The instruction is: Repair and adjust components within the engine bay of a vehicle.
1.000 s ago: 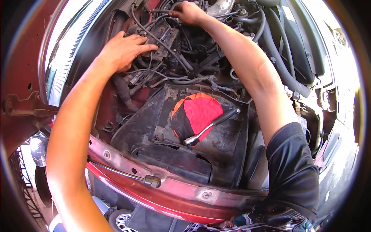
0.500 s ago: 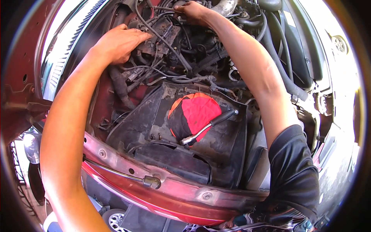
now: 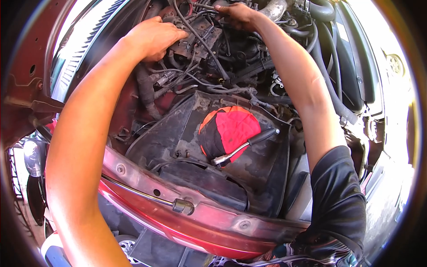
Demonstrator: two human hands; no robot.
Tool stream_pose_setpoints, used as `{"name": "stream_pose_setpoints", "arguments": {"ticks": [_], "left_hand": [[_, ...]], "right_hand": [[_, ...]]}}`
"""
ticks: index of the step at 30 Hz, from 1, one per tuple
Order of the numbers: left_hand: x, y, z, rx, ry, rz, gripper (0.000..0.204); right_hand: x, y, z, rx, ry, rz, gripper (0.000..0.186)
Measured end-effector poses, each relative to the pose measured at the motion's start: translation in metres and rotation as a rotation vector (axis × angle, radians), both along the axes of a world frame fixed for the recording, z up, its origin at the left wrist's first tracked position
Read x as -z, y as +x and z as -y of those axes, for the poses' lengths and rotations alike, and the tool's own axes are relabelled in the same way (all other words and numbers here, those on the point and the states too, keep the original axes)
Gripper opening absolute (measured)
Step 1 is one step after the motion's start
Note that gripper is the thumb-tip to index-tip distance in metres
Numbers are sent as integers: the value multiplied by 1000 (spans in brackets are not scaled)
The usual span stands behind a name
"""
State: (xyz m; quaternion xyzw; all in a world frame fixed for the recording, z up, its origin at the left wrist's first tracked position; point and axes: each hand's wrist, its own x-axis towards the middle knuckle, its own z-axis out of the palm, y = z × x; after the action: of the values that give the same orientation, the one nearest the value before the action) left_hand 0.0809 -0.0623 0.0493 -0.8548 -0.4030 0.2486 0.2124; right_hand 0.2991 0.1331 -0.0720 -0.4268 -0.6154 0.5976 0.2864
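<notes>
Grimy, flat metal bracket (image 3: 190,48) is being touched by bare left hand (image 3: 156,39), grip undeterminable. Slender grey tube (image 3: 205,6) is being pinched by bare right hand (image 3: 240,15).

A grimy, grey-brown metal block (image 3: 208,47) lies just right of the left hand (image 3: 156,39) — dusty on top, dark at its edges, slightly tilted. A thin, dark hose (image 3: 206,6) stretches leftward from the thumb of the right hand (image 3: 238,16) — nearly straight, its right end hidden there.
</notes>
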Motion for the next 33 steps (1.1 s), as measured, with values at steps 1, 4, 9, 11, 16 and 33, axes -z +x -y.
{"name": "stream_pose_setpoints", "arguments": {"ticks": [1, 4, 9, 11, 16, 33], "left_hand": [[0, 1, 0, 11, 6, 0, 61], [0, 5, 0, -68, 6, -17, 57], [-3, 14, -1, -189, -40, -89, 61], [-4, 15, 1, -162, -24, -55, 58], [-6, 17, 3, -168, -28, -61, 61], [-3, 15, -1, -149, -5, -26, 56]], "right_hand": [[2, -3, -1, -2, 140, -13, 34], [5, -1, 0, -75, 690, 77, 32], [4, 8, 9, 279, 1397, 619, 34], [4, 4, 11, 242, 1222, 597, 31], [3, -10, 0, 43, -70, -563, 27], [2, -3, 3, 79, 83, -281, 36]]}}
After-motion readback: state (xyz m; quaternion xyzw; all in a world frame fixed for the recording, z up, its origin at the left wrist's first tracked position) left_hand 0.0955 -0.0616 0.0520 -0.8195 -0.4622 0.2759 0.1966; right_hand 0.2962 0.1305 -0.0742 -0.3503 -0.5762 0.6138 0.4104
